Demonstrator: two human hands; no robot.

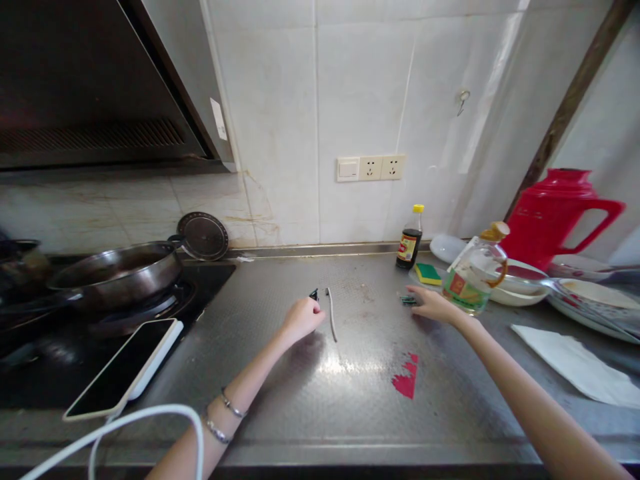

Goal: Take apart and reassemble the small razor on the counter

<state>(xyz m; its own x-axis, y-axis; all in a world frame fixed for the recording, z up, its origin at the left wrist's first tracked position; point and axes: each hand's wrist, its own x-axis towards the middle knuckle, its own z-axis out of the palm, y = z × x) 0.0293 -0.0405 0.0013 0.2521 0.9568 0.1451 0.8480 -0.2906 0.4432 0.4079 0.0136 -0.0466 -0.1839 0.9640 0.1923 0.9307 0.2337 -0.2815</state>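
My left hand (301, 319) is closed in a loose fist on the steel counter (320, 400), pinching a small black object (314, 294) at its fingertips. A thin grey strip (331, 313) lies just to the right of it. Farther right, my right hand (434, 305) rests flat with fingers stretched, its tips touching a small dark green object (407, 300). A bottle of cooking oil (474, 270) stands just behind that hand.
A pan (117, 270) sits on the black stove at left, with a phone (125, 373) and a white cable (145, 423) near the front edge. A dark sauce bottle (411, 239), sponge (429, 273), bowls, a red jug (555, 213) and white paper (575, 363) crowd the right. A red scrap (407, 380) lies mid-counter.
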